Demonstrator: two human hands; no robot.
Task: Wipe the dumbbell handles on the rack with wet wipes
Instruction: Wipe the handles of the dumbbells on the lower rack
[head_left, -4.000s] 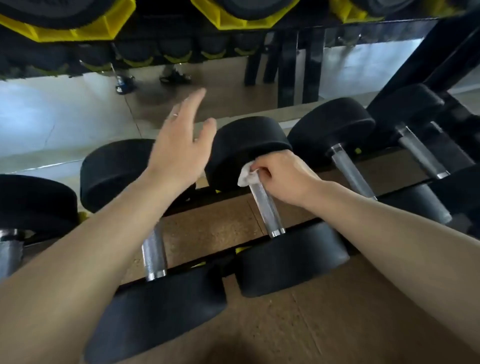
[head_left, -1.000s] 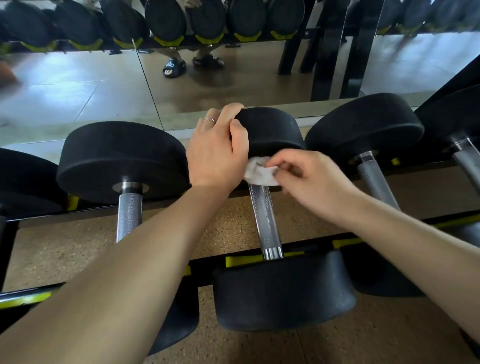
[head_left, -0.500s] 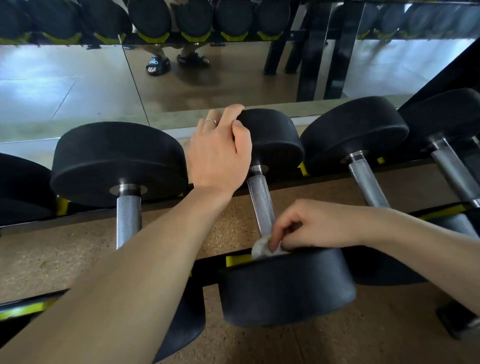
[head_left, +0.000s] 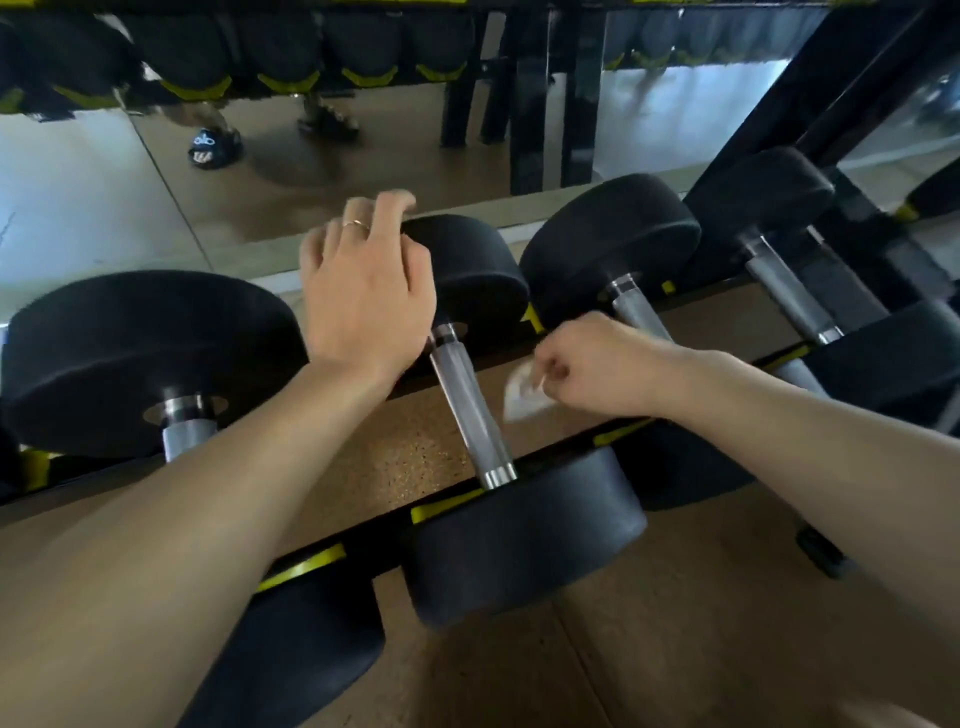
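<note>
Our left hand (head_left: 363, 301) rests on the far dumbbell head (head_left: 467, 270), fingers loosely spread. Our right hand (head_left: 597, 369) pinches the wet wipe (head_left: 522, 397) in curled fingers, just beside the handle (head_left: 470, 410).

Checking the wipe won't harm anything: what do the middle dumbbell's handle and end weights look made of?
The handle looks like bare metal, probably steel: silver-grey, matte along the grip, with brighter polished collars at both ends. The end weights look rubber- or urethane-coated: uniform matte black with softly rounded edges. The wet wipe in the right hand is thin, white and crumpled.

Right hand (head_left: 592, 364) pinches wipe (head_left: 522, 392) – blurred
</note>
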